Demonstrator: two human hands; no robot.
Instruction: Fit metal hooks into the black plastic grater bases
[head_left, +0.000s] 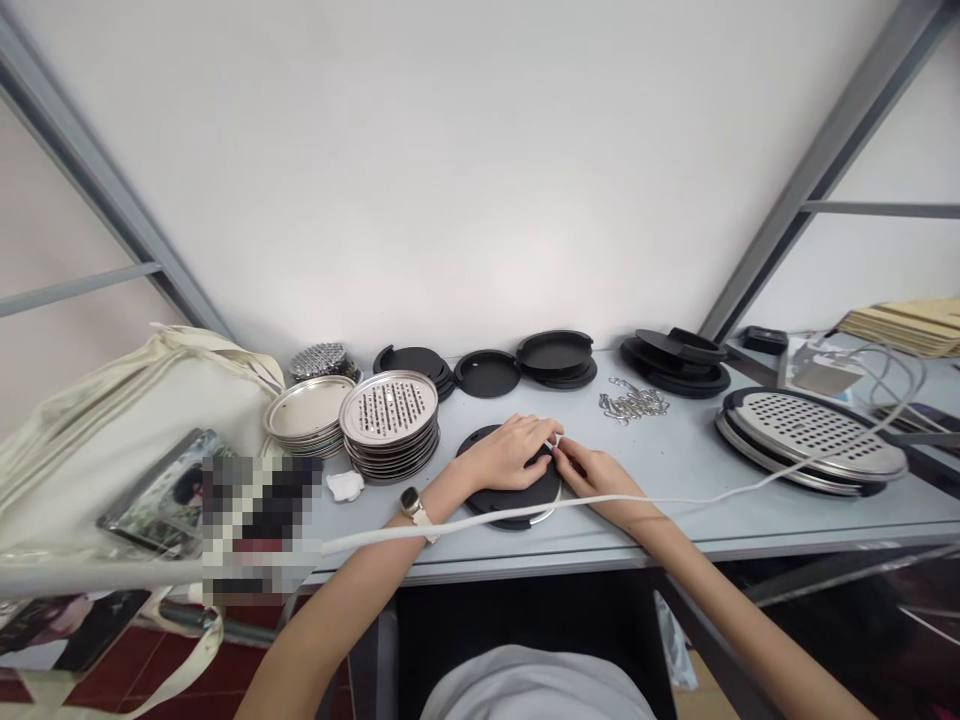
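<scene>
A round black disc (517, 508) lies near the table's front edge, with a thin silvery rim showing at its lower right. My left hand (510, 452) rests over the disc, palm down, its fingers bent toward the right edge. At that edge my right hand (589, 478) has its fingertips pinched together, meeting the left fingertips. Whatever sits between the right fingertips is too small to make out. Left of the disc stands a stack of metal grater plates (389, 408), beside a stack of plain metal discs (309, 410).
Black round parts (487, 373) line the wall side. Small metal clips (634, 402) lie in a pile right of centre. Large perforated metal plates (821, 430) sit at the right. A white cable (480, 520) crosses in front of my forearms. A cream bag (67, 460) is at left.
</scene>
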